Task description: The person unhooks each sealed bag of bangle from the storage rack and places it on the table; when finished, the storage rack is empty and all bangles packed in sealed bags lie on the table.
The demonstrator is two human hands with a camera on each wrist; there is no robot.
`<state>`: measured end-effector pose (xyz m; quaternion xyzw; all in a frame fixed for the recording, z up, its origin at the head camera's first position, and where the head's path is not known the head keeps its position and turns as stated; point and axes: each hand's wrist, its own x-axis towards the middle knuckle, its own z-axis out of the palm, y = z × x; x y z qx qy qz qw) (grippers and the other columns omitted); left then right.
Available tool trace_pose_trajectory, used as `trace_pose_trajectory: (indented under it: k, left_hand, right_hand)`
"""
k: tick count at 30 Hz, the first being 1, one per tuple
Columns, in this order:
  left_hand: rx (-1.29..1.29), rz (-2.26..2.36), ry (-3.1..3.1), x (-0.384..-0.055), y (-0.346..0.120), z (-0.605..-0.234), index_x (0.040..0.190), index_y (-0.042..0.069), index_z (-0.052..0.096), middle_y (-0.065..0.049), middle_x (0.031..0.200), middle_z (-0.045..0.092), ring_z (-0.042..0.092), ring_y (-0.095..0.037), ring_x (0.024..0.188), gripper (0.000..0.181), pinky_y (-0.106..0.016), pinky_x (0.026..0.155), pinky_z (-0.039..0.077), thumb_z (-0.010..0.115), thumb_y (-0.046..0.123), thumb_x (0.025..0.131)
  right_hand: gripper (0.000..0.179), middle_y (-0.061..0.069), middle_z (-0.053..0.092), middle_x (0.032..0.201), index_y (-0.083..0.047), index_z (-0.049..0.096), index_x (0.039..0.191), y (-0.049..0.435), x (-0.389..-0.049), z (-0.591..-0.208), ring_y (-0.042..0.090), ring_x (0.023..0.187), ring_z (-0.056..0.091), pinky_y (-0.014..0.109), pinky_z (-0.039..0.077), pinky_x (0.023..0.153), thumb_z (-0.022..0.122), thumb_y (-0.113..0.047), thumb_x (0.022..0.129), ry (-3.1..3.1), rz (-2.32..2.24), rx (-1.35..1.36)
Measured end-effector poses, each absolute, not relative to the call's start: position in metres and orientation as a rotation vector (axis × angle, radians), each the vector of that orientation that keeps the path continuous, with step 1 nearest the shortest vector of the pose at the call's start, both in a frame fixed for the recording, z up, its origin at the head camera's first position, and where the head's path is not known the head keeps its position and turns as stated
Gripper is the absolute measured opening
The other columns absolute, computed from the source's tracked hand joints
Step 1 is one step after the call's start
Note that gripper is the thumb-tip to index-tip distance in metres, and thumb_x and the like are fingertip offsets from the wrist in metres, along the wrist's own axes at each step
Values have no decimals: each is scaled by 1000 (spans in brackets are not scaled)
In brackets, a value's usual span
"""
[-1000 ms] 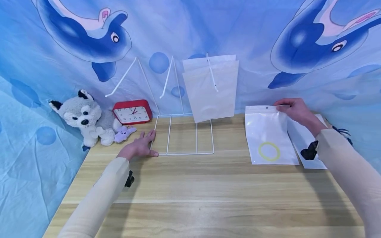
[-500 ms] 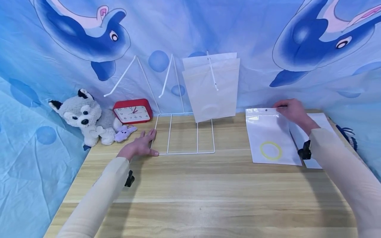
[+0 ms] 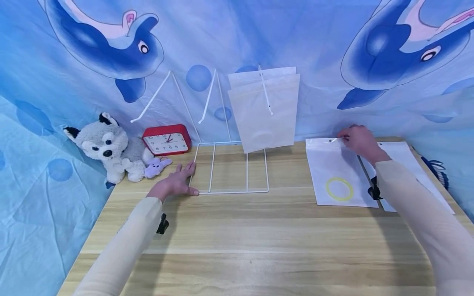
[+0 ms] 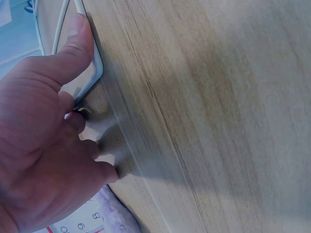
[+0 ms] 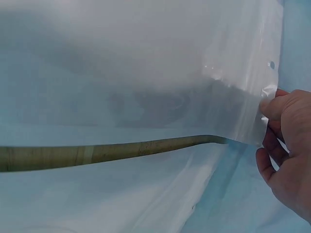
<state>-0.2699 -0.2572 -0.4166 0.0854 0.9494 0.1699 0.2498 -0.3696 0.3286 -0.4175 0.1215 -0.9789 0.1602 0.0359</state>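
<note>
A white zip bag (image 3: 333,164) with a hang hole and a yellow ring (image 3: 339,189) showing on it is at the right of the table. My right hand (image 3: 361,143) pinches its top right corner between thumb and fingers, as the right wrist view shows. A second white bag (image 3: 411,172) lies beside it, partly under my right arm. On the left, my left hand (image 3: 174,183) rests on the base corner of a white wire rack (image 3: 231,192), its thumb (image 4: 77,43) lying over the wire and its fingers spread. Pale bags (image 3: 266,111) hang on the rack's right hook.
Two further rack hooks (image 3: 152,96) stick out at the left with nothing on them. A red clock (image 3: 166,139), a grey and white plush dog (image 3: 107,148) and a small purple plush (image 3: 157,166) stand left of the rack. A blue dolphin-print cloth (image 3: 314,41) hangs behind the wooden table (image 3: 252,246).
My right hand has shifted left and slightly nearer, lowering the bag's top edge. More of the second bag shows beside it now. The left hand stays on the rack.
</note>
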Motion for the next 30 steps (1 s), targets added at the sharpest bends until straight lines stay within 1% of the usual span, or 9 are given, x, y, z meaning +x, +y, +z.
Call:
trace_pose_trajectory:
  k: [4,8,14,18,21,25,27,30]
  left_hand:
    - [227,469,2585,-270,-257,-418,160,6,7,-17,166,-1,-9,-49,147,106,-73,110,5,78,36,87]
    - [236,467,2588,-269,-257,-419,160,6,8,-17,166,-1,-9,-49,147,106,-73,110,6,78,37,87]
    - [250,454,2595,-269,-258,-419,160,5,8,-18,166,0,-8,-49,147,107,-72,111,6,78,38,87]
    - [253,465,2603,-268,-258,-418,160,4,9,-18,166,0,-8,-49,147,106,-72,111,6,79,36,86]
    - [256,467,2601,-268,-258,-419,160,4,9,-19,166,0,-8,-50,146,106,-72,111,6,79,36,87]
    - [260,462,2597,-267,-258,-418,160,4,9,-19,166,1,-8,-50,146,106,-72,111,5,78,37,87]
    - [257,460,2597,-267,-257,-417,160,4,9,-19,166,1,-8,-50,146,106,-72,111,5,78,37,87]
    - [253,467,2598,-267,-257,-416,160,4,9,-19,166,1,-8,-50,146,105,-72,111,5,78,36,87]
  right_hand:
    - [20,29,67,104,9,71,108,326,-370,-417,44,98,59,57,49,82,64,4,90,-3001,424,381]
    - [20,30,66,108,8,71,110,323,-368,-417,46,100,58,58,49,84,65,2,91,-3023,379,404]
    - [25,33,62,114,7,69,115,320,-365,-414,50,102,54,64,45,88,67,2,91,-3024,258,392]
    - [27,34,61,112,8,68,115,319,-362,-413,53,101,52,66,44,86,69,2,89,-2966,189,401]
    - [25,33,63,106,10,69,112,317,-355,-411,51,97,56,64,47,82,69,1,88,-2912,194,463]
    - [24,30,65,101,12,68,110,306,-340,-404,45,92,61,57,51,79,68,0,89,-2862,304,544]
    - [25,29,65,103,12,67,112,296,-331,-398,43,92,63,56,53,79,68,0,90,-2815,400,594]
    - [28,26,66,104,11,65,117,279,-318,-384,39,89,66,53,56,75,67,1,91,-2689,580,678]
